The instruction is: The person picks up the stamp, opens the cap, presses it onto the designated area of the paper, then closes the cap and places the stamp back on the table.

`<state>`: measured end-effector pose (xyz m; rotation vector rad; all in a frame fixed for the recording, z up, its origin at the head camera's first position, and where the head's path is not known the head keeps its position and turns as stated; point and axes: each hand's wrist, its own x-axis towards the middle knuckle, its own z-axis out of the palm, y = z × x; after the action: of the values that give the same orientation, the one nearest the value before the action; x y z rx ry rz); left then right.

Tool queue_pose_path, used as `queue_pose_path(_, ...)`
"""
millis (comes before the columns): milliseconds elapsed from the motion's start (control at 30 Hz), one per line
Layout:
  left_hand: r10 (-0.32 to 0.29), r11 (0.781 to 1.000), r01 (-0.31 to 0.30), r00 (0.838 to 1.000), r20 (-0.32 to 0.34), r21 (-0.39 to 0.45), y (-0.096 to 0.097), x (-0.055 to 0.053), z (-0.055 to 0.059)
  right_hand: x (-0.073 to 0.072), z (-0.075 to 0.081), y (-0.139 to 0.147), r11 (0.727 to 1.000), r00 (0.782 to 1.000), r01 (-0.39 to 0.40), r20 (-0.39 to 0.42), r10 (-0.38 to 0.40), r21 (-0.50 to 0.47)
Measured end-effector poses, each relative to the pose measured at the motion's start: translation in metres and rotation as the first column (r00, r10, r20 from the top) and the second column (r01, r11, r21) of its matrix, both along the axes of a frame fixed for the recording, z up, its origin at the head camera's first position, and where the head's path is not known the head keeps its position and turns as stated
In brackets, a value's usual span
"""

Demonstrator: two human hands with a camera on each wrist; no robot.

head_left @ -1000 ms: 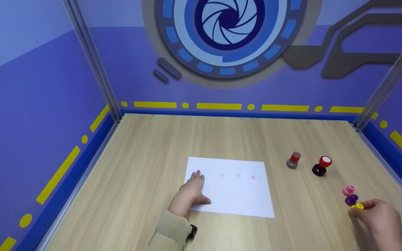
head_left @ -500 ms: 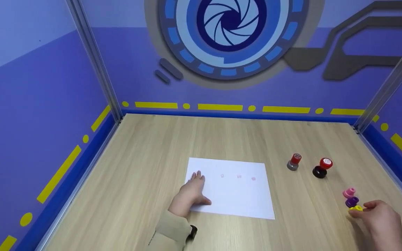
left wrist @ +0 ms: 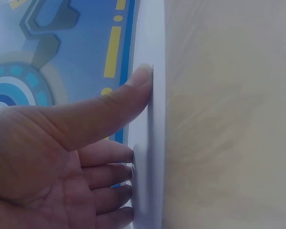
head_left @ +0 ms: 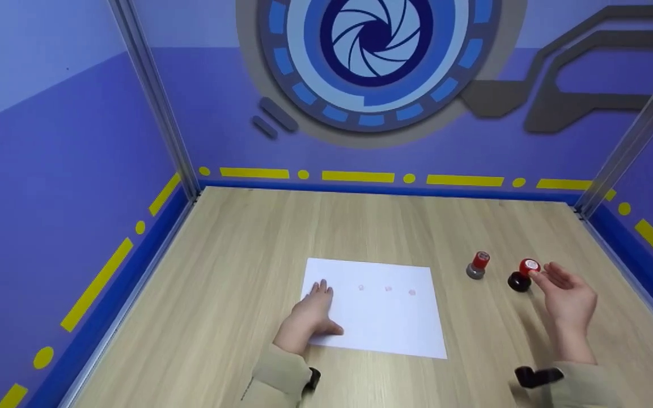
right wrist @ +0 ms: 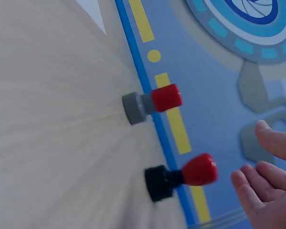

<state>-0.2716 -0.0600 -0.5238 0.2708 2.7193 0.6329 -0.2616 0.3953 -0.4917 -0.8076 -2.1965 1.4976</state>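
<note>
My left hand (head_left: 310, 310) rests on the left part of a white paper sheet (head_left: 386, 323). In the left wrist view, the thumb and fingertips (left wrist: 142, 75) touch the paper. Three small pink stamp prints (head_left: 388, 289) run across the sheet's upper half. My right hand (head_left: 569, 297) is raised beside the larger stamp, with a red knob (right wrist: 200, 170) and black base (right wrist: 157, 183). In the right wrist view a gap shows between the fingers and that knob, and the hand holds nothing. To its left stands a smaller stamp, red on top with a grey base (head_left: 475, 271).
The wooden table (head_left: 236, 238) is bounded by blue-purple panels (head_left: 202, 107) with metal posts at the corners. A black strap (head_left: 539, 377) sits on the right wrist. The pink, purple and yellow small stamps are out of sight, where the right hand and wrist now block the view.
My right hand has let go of the small yellow stamp and moved forward and left to the larger red-and-black stamp. The left hand stays on the paper.
</note>
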Motion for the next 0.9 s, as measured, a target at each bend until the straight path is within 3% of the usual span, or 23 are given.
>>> queue_pose_path(100, -0.003, 1.000, 0.003, 1.000, 0.002, -0.001, 0.000, 0.000, -0.001, -0.013, -0.010, 0.000, 0.998, 0.999, 0.031, -0.030, -0.033, -0.063)
queue_pose_path(200, -0.007, 1.000, 0.007, 1.000, 0.002, -0.001, 0.001, 0.000, -0.001, -0.022, -0.018, 0.001, 0.995, 0.999, 0.052, -0.002, -0.052, -0.088)
queue_pose_path(367, -0.010, 1.000, 0.010, 1.000, -0.003, 0.002, 0.001, 0.000, -0.001, -0.030, -0.029, 0.005, 0.995, 0.997, 0.064, 0.053, -0.060, -0.078)
queue_pose_path(533, -0.015, 1.000, 0.015, 1.000, -0.003, -0.006, 0.000, 0.000, 0.000, -0.035, -0.037, 0.006, 0.996, 0.996, 0.072, 0.053, -0.069, -0.054)
queue_pose_path(733, -0.022, 1.000, 0.022, 1.000, 0.004, -0.006, -0.001, -0.001, -0.001, -0.037, -0.041, 0.005, 0.997, 0.996, 0.079, 0.045, -0.079, 0.009)
queue_pose_path(900, -0.020, 1.000, 0.020, 1.000, 0.001, -0.011, -0.001, -0.002, -0.001, -0.037, -0.036, 0.003, 0.996, 0.995, 0.077, 0.060, -0.074, -0.035)
